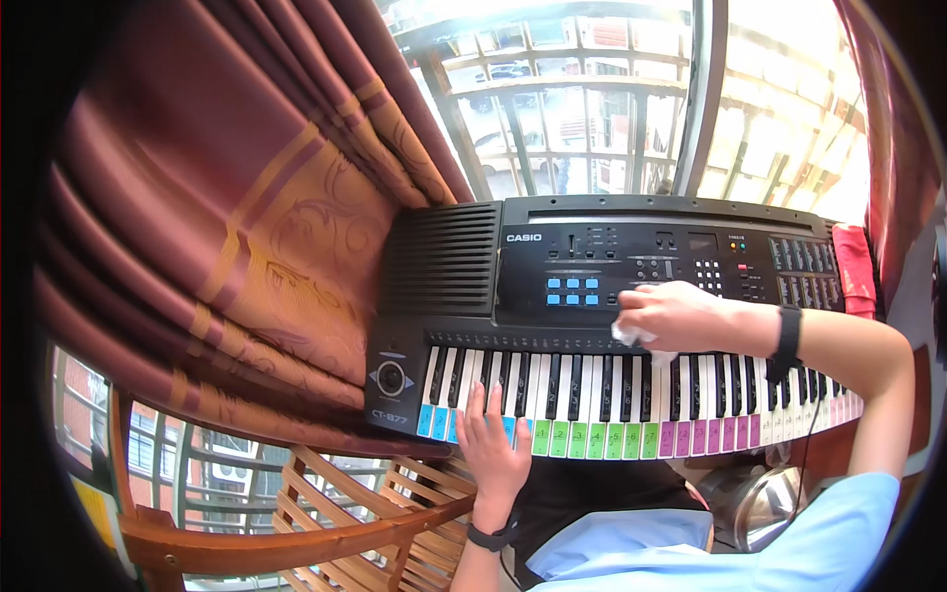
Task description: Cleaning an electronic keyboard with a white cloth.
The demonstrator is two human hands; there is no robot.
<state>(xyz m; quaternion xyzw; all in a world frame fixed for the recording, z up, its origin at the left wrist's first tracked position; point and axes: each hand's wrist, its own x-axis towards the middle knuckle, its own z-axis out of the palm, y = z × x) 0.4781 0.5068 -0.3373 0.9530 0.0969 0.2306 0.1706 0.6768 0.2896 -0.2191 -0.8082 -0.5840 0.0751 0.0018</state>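
Observation:
Before me stands a black Casio electronic keyboard (444, 325). My right hand (669, 314) grips a crumpled white tissue or cloth (632, 334) just above the keys, at the lower edge of the control panel (533, 314). Some of the panel's buttons are hidden behind that hand. My left hand (492, 444) rests with spread fingers on the white keys near the left end, over the blue stickers. Green stickers (592, 440) and purple stickers (706, 435) mark keys farther right. Both wrists wear dark bands.
A maroon and gold curtain (296, 200) hangs against the keyboard's left side. Behind it is a barred window (570, 89). A red cloth (854, 270) lies on its right end. Wooden slatted furniture (333, 510) stands at lower left, and a shiny metal vessel (766, 507) sits below the keys.

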